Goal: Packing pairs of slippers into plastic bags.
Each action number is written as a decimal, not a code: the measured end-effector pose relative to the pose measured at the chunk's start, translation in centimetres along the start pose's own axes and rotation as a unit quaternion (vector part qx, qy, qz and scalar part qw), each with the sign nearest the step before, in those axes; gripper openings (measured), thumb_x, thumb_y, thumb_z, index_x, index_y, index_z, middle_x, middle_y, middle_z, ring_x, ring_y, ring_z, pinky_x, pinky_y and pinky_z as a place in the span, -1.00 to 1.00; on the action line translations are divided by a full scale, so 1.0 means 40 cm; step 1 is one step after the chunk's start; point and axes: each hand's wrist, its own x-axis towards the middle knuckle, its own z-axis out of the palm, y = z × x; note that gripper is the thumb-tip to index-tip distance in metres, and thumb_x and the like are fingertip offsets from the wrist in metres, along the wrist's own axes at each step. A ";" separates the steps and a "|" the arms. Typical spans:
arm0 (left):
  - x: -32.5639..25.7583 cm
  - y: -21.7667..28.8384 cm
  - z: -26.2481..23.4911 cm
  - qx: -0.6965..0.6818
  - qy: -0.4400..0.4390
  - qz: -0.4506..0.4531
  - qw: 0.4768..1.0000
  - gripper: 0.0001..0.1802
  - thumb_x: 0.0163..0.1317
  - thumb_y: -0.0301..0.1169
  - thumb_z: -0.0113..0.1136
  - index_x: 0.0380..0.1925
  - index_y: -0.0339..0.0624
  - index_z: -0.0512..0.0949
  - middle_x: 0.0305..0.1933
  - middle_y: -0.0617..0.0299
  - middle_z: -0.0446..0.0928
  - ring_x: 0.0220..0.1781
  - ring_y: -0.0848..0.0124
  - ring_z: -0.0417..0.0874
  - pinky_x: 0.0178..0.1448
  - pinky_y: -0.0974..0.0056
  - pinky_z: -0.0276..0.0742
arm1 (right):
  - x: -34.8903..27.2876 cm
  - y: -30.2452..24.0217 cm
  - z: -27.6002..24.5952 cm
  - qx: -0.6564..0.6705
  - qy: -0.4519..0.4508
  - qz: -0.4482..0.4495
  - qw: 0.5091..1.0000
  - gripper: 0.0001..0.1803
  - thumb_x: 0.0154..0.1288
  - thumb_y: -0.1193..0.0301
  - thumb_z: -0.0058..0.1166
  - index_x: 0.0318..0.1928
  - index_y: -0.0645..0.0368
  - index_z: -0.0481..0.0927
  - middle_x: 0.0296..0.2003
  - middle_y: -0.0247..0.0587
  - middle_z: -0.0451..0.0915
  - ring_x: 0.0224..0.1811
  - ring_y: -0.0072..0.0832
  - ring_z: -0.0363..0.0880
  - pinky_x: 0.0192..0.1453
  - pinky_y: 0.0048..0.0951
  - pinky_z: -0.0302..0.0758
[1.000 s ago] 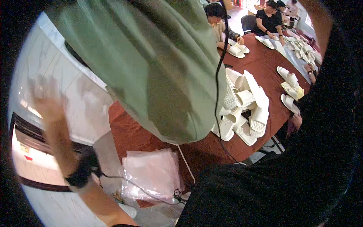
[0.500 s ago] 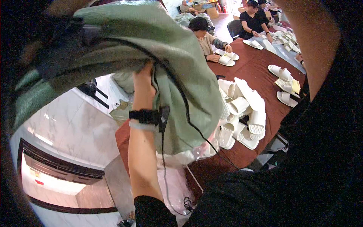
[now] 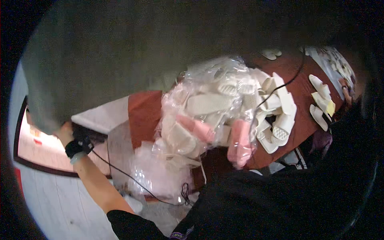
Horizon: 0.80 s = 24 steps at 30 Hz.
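A big green sack (image 3: 120,60) is held up and fills the top of the view. My left hand (image 3: 64,134) grips its lower left corner; a black band with a cable sits on the wrist. Below the sack's mouth lies a heap of clear plastic bags (image 3: 208,116) holding white and pink slippers (image 3: 240,144), on the brown table (image 3: 144,112). My right hand is not visible.
Loose white slippers (image 3: 280,116) are piled to the right of the heap, with more pairs (image 3: 320,104) farther along the table. Crumpled clear plastic (image 3: 160,176) lies below the table edge. A black cable (image 3: 132,180) runs across it.
The sack has been lifted higher and the bagged slippers have come out from under it onto the table. My left hand moved from the sack's middle down to its lower left corner.
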 end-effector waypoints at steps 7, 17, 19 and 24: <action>-0.462 -0.082 -1.140 0.167 -0.198 -0.166 0.951 -0.45 -0.16 -0.30 0.36 -0.10 -0.28 0.51 0.00 0.11 0.49 0.01 0.32 0.44 0.14 0.23 0.31 | 0.188 0.023 0.269 0.141 -0.016 -0.090 0.986 -0.43 0.26 0.25 0.09 0.22 0.17 0.27 0.02 -0.14 0.51 -0.06 -0.45 0.53 0.05 -0.39 0.44; -1.407 0.418 -1.513 0.234 -0.233 -0.523 0.786 -0.43 -0.26 -0.13 0.43 -0.21 -0.17 0.53 -0.17 0.15 0.58 -0.21 0.35 0.58 -0.09 0.18 0.53 | 0.335 -0.084 0.544 0.311 -0.037 -0.070 0.947 -0.57 0.30 0.48 -0.03 0.17 0.22 0.32 -0.01 -0.13 0.50 -0.02 -0.44 0.51 0.05 -0.43 0.44; -1.535 0.339 -1.236 0.281 0.076 -0.639 0.712 -0.36 -0.17 -0.14 0.36 -0.12 -0.26 0.39 -0.08 0.02 0.48 -0.10 0.21 0.52 -0.07 0.08 0.52 | 0.350 -0.141 0.552 0.355 -0.018 -0.045 0.934 -0.57 0.29 0.46 0.00 0.16 0.23 0.33 0.03 -0.15 0.48 0.02 -0.43 0.49 0.08 -0.41 0.43; -1.656 0.341 -0.978 0.334 0.628 -0.630 0.312 -0.23 0.05 -0.13 0.23 0.10 -0.37 0.09 0.15 -0.20 0.26 0.13 -0.03 0.38 0.00 -0.13 0.48 | 0.373 -0.166 0.556 0.396 -0.027 -0.035 0.917 -0.56 0.29 0.49 -0.02 0.17 0.24 0.32 0.07 -0.16 0.45 0.06 -0.40 0.47 0.14 -0.39 0.39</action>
